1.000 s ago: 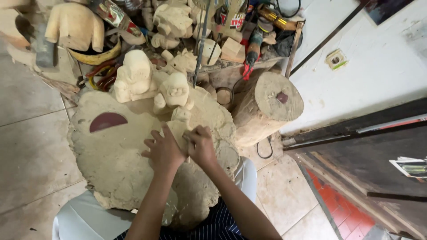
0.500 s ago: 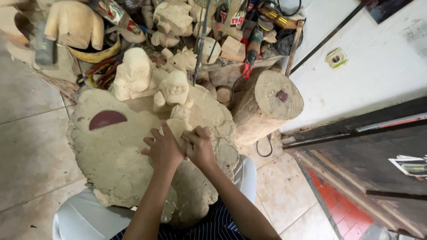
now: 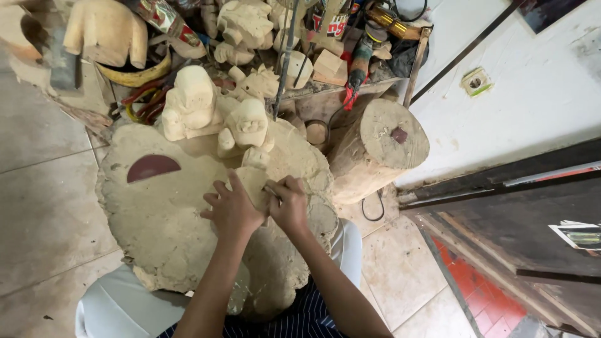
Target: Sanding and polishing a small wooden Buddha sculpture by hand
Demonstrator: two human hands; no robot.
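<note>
Head view: left hand [image 3: 233,209] grips a pale carving [image 3: 251,183], right hand [image 3: 289,206] clenches a small tool [image 3: 270,189]; it looks rough, unfinished.

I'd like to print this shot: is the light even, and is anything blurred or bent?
Head view: soft, even light with no harsh glare; the left hand and right hand look sharp on the wooden slab, casting only faint shadows; the wide lens bends the wall edges and floor tiles toward the corners; the cluttered tools at the top look slightly soft.
</note>
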